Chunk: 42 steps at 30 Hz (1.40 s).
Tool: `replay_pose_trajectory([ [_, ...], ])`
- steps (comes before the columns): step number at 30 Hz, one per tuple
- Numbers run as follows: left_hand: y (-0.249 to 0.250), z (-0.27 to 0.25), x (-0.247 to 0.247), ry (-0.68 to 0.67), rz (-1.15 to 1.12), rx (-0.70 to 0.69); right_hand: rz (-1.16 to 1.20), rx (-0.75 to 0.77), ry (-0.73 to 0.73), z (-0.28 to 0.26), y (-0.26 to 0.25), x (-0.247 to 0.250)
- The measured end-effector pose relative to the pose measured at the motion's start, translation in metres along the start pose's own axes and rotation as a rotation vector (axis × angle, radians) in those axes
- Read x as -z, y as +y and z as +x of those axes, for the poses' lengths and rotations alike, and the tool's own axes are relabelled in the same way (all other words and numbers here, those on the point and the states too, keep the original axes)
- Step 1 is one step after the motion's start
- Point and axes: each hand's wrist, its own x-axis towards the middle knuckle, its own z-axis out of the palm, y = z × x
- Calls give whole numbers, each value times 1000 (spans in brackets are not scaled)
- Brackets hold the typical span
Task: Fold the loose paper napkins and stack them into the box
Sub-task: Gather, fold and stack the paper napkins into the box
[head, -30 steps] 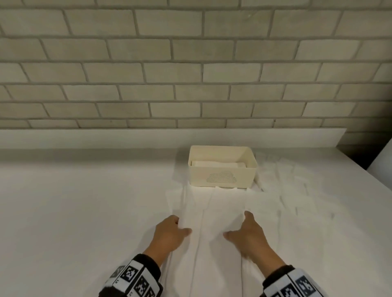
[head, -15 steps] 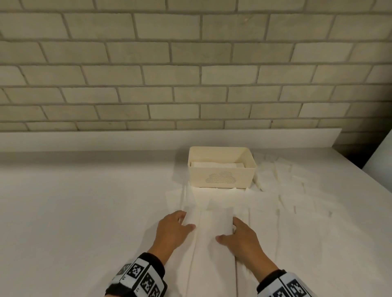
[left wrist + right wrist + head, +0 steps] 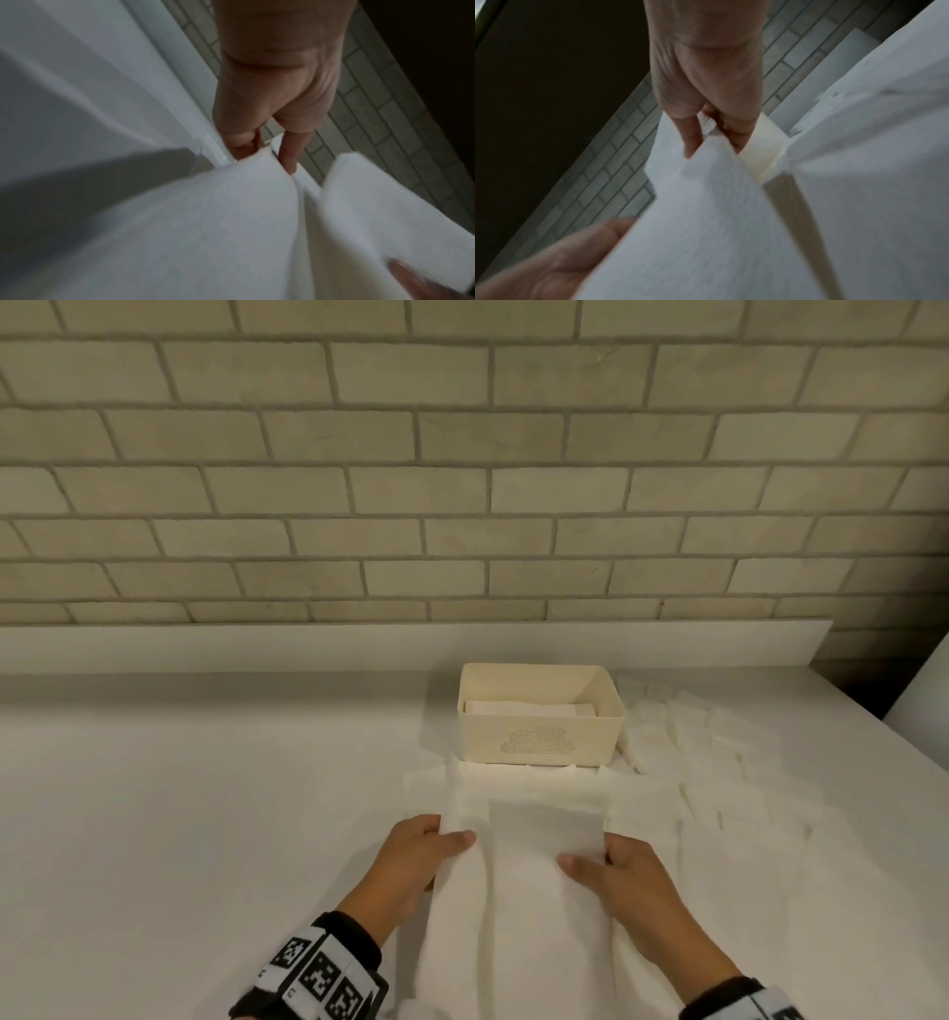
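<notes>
A soft, matte white paper napkin (image 3: 544, 855) is held lifted over the near middle of the smooth white tabletop (image 3: 179, 814), its upper flap a long rectangle with a straight far edge. Its left edge is pinched by the left hand (image 3: 416, 855), thumb on top and fingers (image 3: 241, 140) curled beneath; its right edge is pinched likewise by the right hand (image 3: 631, 886). Just beyond, a cream rectangular plastic box (image 3: 539, 716) stands, a cloud shape of fine perforated dots on its near wall and folded napkins (image 3: 529, 708) stacked flat inside. Loose napkins (image 3: 719, 762) are spread, overlapping, to the right of the box. No readable writing is seen. Checkered marker bands (image 3: 318, 978) are worn at the wrists. A pale brick wall (image 3: 462, 480) with grey joints rises behind.
</notes>
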Motion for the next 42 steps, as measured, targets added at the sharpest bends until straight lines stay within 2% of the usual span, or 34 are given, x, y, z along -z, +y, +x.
replay_pose_trajectory([
  [3,6,1,-6,-113,-75,10,176,-32,-103,2,-5,18],
  [7,17,1,-22,-326,-301,75,244,-33,-237,3,-8,32],
  [10,25,0,-34,-407,-407,130,227,-21,-298,2,-7,37],
  [13,28,3,-42,-470,-459,117,254,-12,-311,4,-7,40],
  [16,36,3,-50,-438,-449,44,237,-30,-335,7,-7,45],
  [18,41,5,-52,-360,-389,-55,212,-21,-297,6,-11,49],
  [21,49,3,-52,-206,-197,-250,234,60,-89,6,-20,54],
  [23,52,1,-55,-141,-97,-358,331,122,50,8,-24,52],
  [26,54,-2,-63,-71,-46,-477,568,168,22,6,-30,40],
  [28,55,-4,-69,-35,-26,-532,627,152,15,8,-32,30],
  [33,54,-10,-79,-118,-113,-579,574,101,112,15,-34,16],
  [36,54,-7,-72,-156,-238,-592,652,82,166,20,-39,23],
  [39,54,-3,-65,-190,-242,-595,778,70,144,27,-46,32],
  [42,53,-3,-68,-223,-197,-573,803,52,108,33,-49,30],
])
